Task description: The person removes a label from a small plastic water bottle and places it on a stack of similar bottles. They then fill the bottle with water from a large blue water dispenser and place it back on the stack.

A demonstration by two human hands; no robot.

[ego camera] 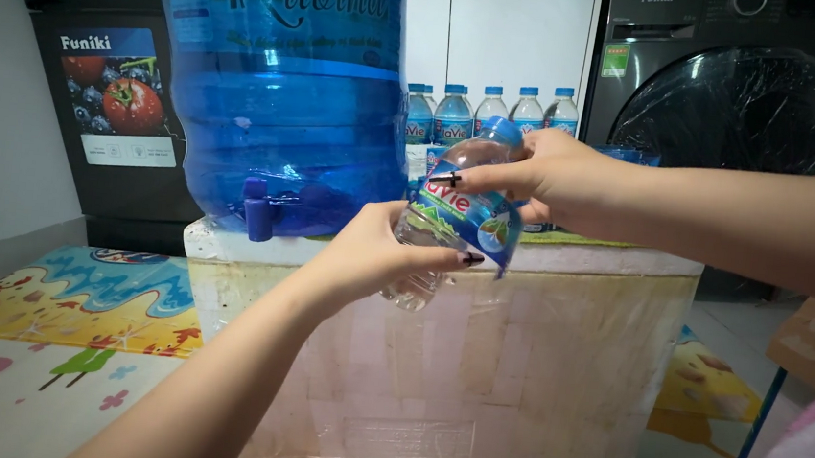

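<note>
Head view: my left hand [381, 251] is wrapped around the lower body of a small clear plastic water bottle with a blue cap [442, 224], thumb across the front and fingers curled behind, a closed grasp on the bottle. My right hand [554, 178] comes in from the right and is pinched shut at the bottle's upper part, thumb and fingertips on the top edge of its blue and white label [472, 220], which hangs partly loose from the bottle below my fingers. The bottle lies between my two hands, tilted, its long axis running from the base down and left in my left palm up and right to the cap, which sits just beside my right fingers. The right hand is the nearer one to the cap and label; the left holds the base.

Just behind my left grip stands a large translucent blue water jug [287, 91] with a small blue tap [257, 211] near its bottom, resting on a white foam box [513, 366] directly beneath both hands. Beyond my right grip a row of small capped water bottles [492, 109] stands on the box. Below and left of my left arm lies a colourful play mat [55, 326].
</note>
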